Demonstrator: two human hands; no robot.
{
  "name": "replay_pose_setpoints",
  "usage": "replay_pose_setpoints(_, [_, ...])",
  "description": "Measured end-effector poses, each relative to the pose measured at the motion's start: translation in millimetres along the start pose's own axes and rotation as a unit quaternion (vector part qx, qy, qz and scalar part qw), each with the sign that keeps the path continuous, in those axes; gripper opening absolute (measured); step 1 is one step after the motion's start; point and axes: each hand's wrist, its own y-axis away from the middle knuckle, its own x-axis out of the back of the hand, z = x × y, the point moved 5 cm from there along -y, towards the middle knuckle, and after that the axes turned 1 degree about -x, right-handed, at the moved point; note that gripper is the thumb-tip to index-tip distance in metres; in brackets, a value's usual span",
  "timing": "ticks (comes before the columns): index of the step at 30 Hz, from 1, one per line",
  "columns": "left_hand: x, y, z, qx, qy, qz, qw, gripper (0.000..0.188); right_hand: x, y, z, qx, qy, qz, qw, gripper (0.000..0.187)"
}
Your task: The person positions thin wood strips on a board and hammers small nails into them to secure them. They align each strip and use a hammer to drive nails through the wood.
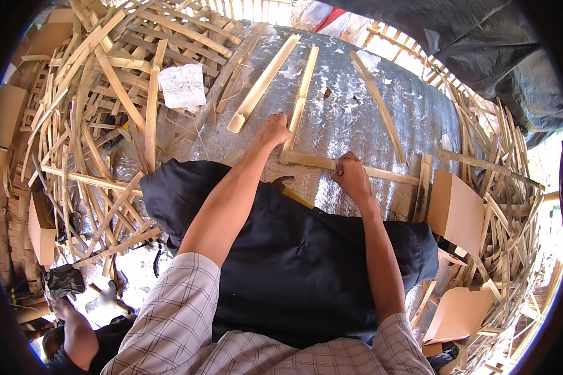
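My left hand (274,130) is closed at the left edge of an upright bamboo strip (303,89), toward its near end. Its fingertips are partly hidden. My right hand (352,174) is closed over a crosswise bamboo strip (386,175). The near end of the upright strip meets the left end of this crosswise one, making a corner. A wider, pale bamboo strip (264,84) lies apart to the left of them. Farther right, a thin darker strip (380,106) slants across the silvery sheet (331,125). Black cloth (294,269) covers my lap.
By the cloth's far edge lies a yellow tool part (298,199) beside a dark curved piece. Bamboo lattice and loose strips (106,81) crowd the left, with white paper (182,85). Cardboard boxes (455,209) stand at right. Another person's arm (79,334) shows at lower left.
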Motion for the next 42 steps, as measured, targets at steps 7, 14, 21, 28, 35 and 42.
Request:
replay_pose_setpoints(7, [0.9,-2.2,-15.2,0.058,0.114,0.009,0.992,0.035,-1.0,-2.2,-5.4,-0.004,-0.007,0.005,1.0,0.01])
replay_pose_setpoints(14, [1.4,4.0,-5.1,0.05,0.128,0.028,0.99,0.036,-1.7,0.2,0.5,-0.006,0.019,0.006,1.0,0.011])
replay_pose_setpoints(21, [2.9,-0.5,-8.7,0.054,0.088,-0.018,0.994,0.026,-0.5,-0.9,-6.6,-0.016,0.012,-0.004,1.0,0.013])
replay_pose_setpoints(28, [-5.5,-8.2,-6.7,0.046,0.048,-0.022,0.998,0.035,-0.9,2.3,0.2,-0.02,0.021,-0.006,1.0,0.014])
replay_pose_setpoints(35, [-6.9,-21.5,-30.3,0.027,0.02,0.074,0.997,0.018,-0.3,-3.3,-9.9,-0.022,-0.007,-0.02,1.0,0.016])
replay_pose_setpoints(42, [0.2,-2.2,-5.6,0.029,0.077,0.03,0.996,0.011,6.3,1.6,-8.3,-0.028,0.012,-0.02,0.999,0.015])
